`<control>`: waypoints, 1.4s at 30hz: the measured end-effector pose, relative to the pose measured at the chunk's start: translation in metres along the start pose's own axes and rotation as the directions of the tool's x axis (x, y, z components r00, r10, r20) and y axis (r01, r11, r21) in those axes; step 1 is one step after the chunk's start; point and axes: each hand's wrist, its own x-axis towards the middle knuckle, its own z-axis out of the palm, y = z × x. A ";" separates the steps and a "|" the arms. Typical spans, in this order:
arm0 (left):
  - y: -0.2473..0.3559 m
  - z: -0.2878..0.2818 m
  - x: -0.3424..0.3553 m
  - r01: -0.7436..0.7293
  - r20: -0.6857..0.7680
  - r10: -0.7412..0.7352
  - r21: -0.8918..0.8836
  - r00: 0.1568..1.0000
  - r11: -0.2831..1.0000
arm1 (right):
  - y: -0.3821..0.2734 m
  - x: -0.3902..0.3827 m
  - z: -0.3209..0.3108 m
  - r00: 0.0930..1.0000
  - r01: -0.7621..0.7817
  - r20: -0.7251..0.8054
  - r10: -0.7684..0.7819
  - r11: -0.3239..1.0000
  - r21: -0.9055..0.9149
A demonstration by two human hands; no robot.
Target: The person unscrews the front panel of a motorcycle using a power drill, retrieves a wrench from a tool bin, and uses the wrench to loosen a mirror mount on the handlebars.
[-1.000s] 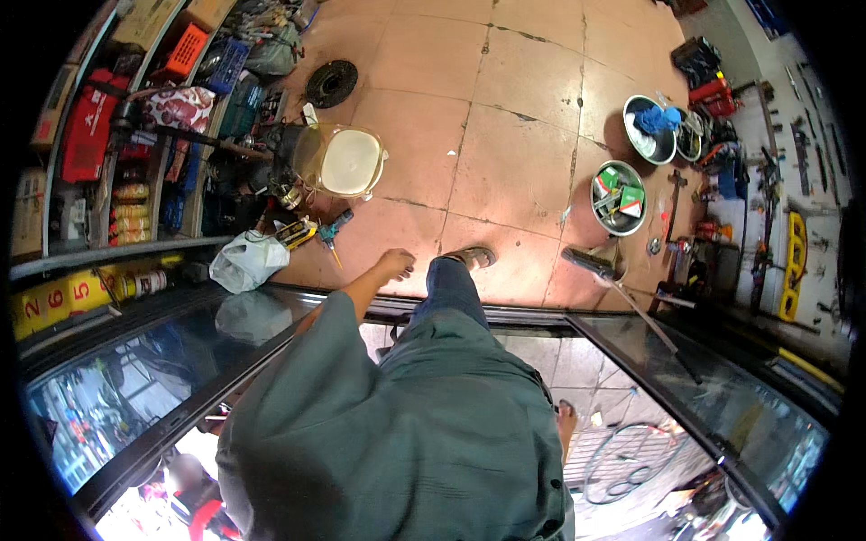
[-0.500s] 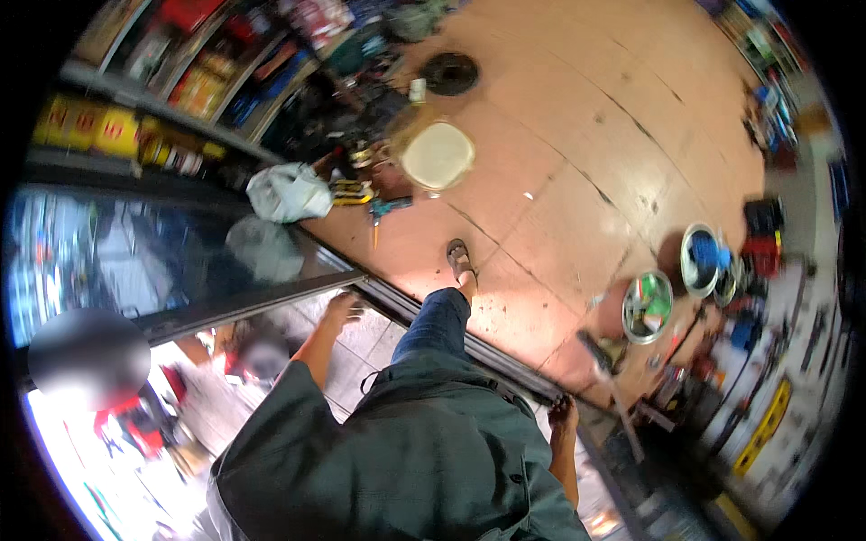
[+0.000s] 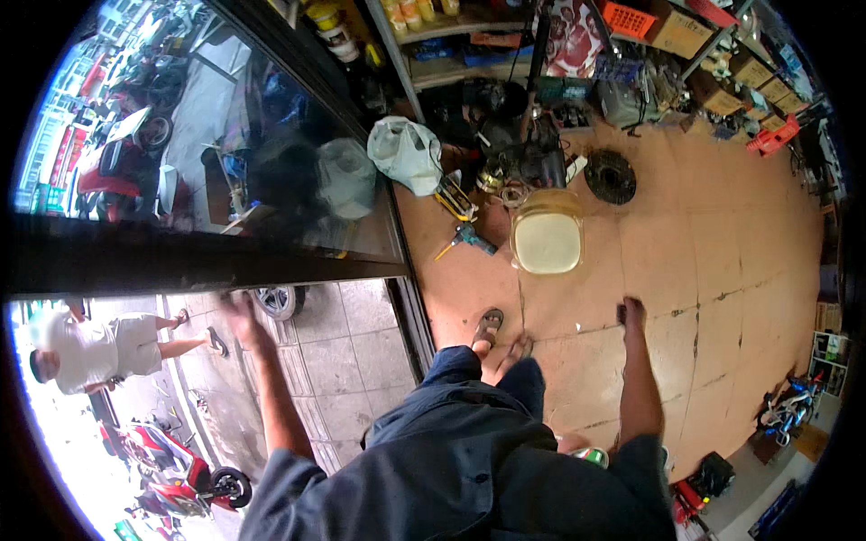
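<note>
My blurred left hand [image 3: 242, 323] is near the glass door [image 3: 280, 171]; my right hand [image 3: 633, 313] is right of the stool [image 3: 548, 243]. I cannot tell either grip.

The door frame [image 3: 189, 264] is blackish, the floor tiles [image 3: 631, 230] terracotta, the stool seat [image 3: 548, 243] cream. The crate [image 3: 627, 20] is orange.

the door [image 3: 280, 135] is glossy glass, the bag [image 3: 405, 155] crinkled plastic, the shirt [image 3: 442, 487] matt cloth.

The dark-framed glass door [image 3: 212, 263] stands upright, right by my blurred left hand [image 3: 244, 323], and a small black object [image 3: 621, 314] pokes from my curled right hand [image 3: 635, 313]!
</note>
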 end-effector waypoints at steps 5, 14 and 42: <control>0.074 0.009 0.019 -0.272 -0.084 0.361 0.509 0.929 0.817 | -0.049 0.095 0.153 0.957 -0.086 0.246 0.156 0.958 -0.272; 0.061 0.082 -0.008 -0.022 -0.364 0.367 0.683 0.856 0.730 | 0.066 0.144 0.384 0.549 0.689 0.825 0.138 0.484 -0.540; 0.043 0.101 0.045 -0.102 -0.436 0.444 0.614 0.783 0.783 | 0.372 0.333 0.591 0.549 0.814 0.829 0.106 -0.294 -0.501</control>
